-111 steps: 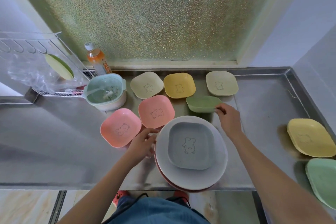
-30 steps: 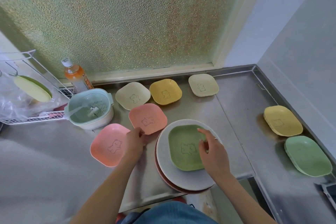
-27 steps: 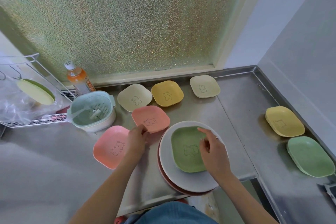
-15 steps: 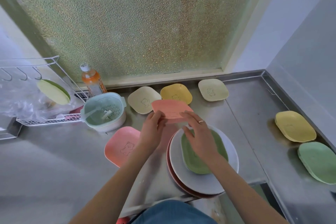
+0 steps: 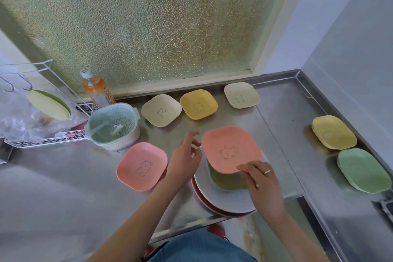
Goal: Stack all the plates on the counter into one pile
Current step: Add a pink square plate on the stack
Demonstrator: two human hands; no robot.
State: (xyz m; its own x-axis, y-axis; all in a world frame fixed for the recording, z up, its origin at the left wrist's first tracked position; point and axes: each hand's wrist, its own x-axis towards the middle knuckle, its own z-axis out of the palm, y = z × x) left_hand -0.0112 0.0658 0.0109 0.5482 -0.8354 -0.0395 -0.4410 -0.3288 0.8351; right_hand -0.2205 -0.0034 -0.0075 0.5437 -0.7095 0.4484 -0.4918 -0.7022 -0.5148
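Note:
A pile stands at the counter's front edge: a large white round plate (image 5: 223, 200) on a red one (image 5: 202, 200), with a green square plate (image 5: 227, 182) on top. A pink bear plate (image 5: 230, 149) sits tilted over the green one, and my right hand (image 5: 263, 183) pinches its near rim. My left hand (image 5: 186, 156) is just left of it, fingers apart, holding nothing. Lying singly are a second pink plate (image 5: 142, 166), a cream plate (image 5: 161, 110), a yellow plate (image 5: 198, 104), another cream plate (image 5: 241, 94), and at the right a yellow plate (image 5: 333, 132) and a green plate (image 5: 363, 170).
A pale green colander bowl (image 5: 112, 125) stands left of the plates, with an orange drink bottle (image 5: 95, 89) behind it. A white wire rack (image 5: 42, 140) holding a plastic bag and a green dish is at far left. Frosted glass backs the steel counter (image 5: 53, 187).
The green plate went onto the pile. Both hands then lifted the pink plate from behind the pile and brought it over the green one; my left hand has let go.

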